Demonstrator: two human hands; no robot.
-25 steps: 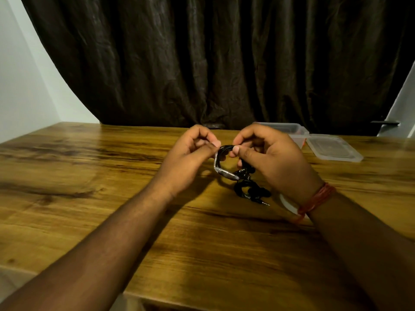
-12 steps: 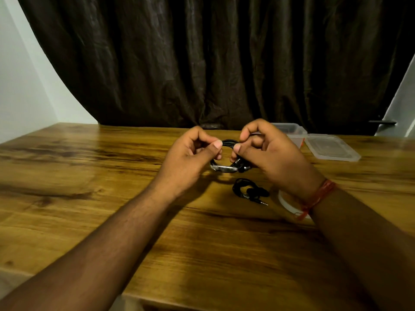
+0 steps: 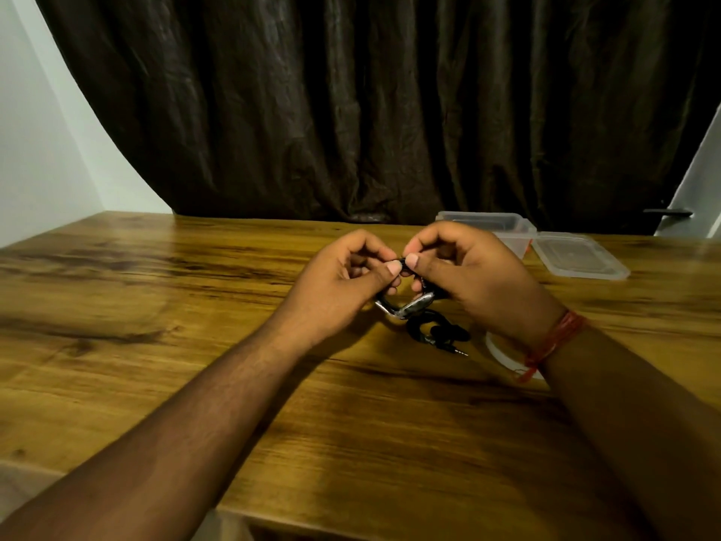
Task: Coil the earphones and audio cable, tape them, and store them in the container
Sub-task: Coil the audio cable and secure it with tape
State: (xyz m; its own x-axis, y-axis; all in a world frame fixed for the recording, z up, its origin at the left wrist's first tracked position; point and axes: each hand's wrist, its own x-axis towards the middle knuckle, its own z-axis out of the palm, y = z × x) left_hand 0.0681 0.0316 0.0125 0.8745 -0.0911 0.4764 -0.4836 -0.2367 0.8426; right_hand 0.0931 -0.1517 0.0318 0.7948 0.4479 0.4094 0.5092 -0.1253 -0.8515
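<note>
Above the middle of the wooden table, my left hand and my right hand pinch one small black coiled cable between them. A shiny strip of clear tape runs along the coil's lower edge. On the table just below the hands lies a second black coil, and its jack plug points right. A clear plastic container stands at the back right, partly hidden behind my right hand. Its lid lies flat beside it. A white tape roll peeks out under my right wrist.
A dark curtain hangs close behind the table's far edge. A white wall is at the left and a door with a black handle at the far right. The table's near edge runs below my forearms.
Both hands have closed in on each other, thumbs nearly touching. The held coil has turned and dropped slightly, and now shows its taped lower edge. The coil on the table has not moved.
</note>
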